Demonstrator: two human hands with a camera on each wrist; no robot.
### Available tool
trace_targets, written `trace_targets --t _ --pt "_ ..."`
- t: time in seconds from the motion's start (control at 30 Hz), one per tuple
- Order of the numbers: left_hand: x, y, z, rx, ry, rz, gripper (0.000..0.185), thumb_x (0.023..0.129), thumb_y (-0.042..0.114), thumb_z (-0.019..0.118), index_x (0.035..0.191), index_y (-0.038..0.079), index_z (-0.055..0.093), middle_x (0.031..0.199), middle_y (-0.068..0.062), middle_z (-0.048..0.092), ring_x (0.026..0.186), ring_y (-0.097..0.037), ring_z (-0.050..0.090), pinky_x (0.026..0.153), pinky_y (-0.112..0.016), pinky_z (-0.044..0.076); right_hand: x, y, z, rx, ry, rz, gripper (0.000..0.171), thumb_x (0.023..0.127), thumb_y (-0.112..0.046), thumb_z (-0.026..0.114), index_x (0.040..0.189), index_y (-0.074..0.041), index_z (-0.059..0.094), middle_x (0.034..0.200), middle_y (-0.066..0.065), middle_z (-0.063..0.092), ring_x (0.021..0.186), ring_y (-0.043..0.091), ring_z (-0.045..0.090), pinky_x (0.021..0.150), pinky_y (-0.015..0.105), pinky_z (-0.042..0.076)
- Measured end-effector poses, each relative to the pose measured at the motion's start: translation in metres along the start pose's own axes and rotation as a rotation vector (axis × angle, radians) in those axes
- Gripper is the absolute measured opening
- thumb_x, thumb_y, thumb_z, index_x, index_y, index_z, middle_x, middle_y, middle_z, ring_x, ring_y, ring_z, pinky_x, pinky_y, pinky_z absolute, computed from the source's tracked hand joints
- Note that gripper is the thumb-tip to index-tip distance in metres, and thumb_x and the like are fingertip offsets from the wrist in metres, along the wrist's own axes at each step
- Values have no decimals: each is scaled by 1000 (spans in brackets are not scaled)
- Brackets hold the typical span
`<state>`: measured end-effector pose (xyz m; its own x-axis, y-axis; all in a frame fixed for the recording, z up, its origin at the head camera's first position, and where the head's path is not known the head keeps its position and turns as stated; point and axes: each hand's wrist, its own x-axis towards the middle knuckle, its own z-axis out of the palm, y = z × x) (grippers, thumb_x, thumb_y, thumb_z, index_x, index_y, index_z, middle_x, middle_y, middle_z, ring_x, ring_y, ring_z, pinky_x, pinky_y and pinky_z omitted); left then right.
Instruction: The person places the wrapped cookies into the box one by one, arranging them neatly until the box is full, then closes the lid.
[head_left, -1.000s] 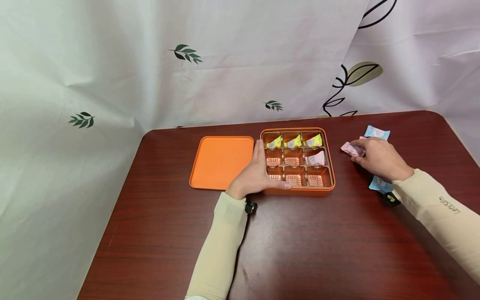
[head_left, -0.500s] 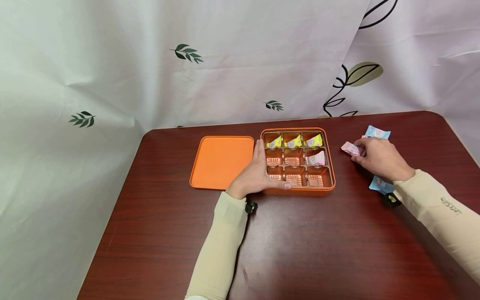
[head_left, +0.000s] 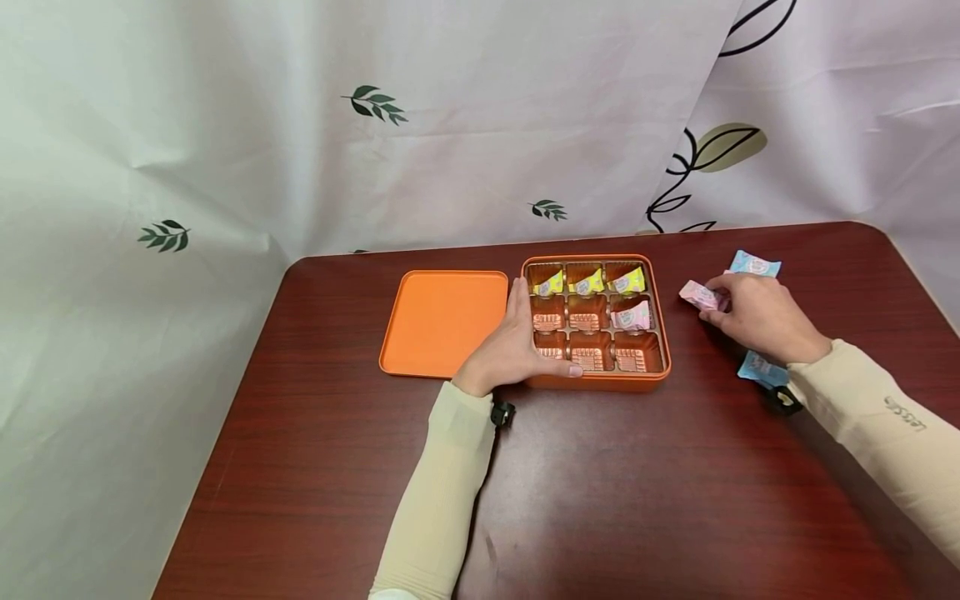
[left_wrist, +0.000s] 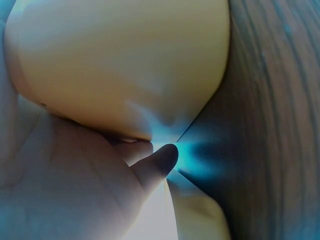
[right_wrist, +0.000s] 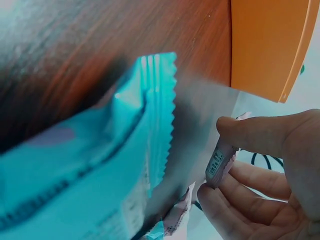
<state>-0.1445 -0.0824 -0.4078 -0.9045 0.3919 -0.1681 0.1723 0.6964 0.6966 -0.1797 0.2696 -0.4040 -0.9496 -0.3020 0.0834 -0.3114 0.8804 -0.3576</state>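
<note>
My right hand pinches a pink-wrapped candy between thumb and fingertips, right of the box. The right wrist view shows that candy held on edge. My left hand lies against the near left corner of an orange box, fingers straight along its left side and thumb along its front. Inside, the box's divided tray has yellow candies across the back row. One pink candy sits in the middle row's right compartment; the other visible compartments hold nothing.
An orange lid lies left of the box. Around my right hand are a blue candy behind and another blue candy by the wrist. Another pink wrapper shows low in the right wrist view. A patterned cloth hangs behind the table.
The pink candy in my right fingers has shifted very slightly left and tilted a little. My left hand and the box keep their places.
</note>
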Motion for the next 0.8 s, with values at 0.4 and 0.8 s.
trace_targets --t 0.4,0.8 --pt "0 1 -1 3 -4 -9 148 70 61 85 155 14 -27 164 -8 -27 151 -15 -13 119 -40 23 -2 -9 -4 7 47 -25 31 82 -9 77 108 6 69 76 8 65 68 24 55 60 41 43" --pt "0 1 -1 0 -4 -7 149 70 62 85 156 12 -27 164 -9 -27 152 -17 -10 118 -40 25 -3 -18 -9 17 94 -68 31 81 -7 79 107 6 69 79 9 65 71 23 54 61 42 43"
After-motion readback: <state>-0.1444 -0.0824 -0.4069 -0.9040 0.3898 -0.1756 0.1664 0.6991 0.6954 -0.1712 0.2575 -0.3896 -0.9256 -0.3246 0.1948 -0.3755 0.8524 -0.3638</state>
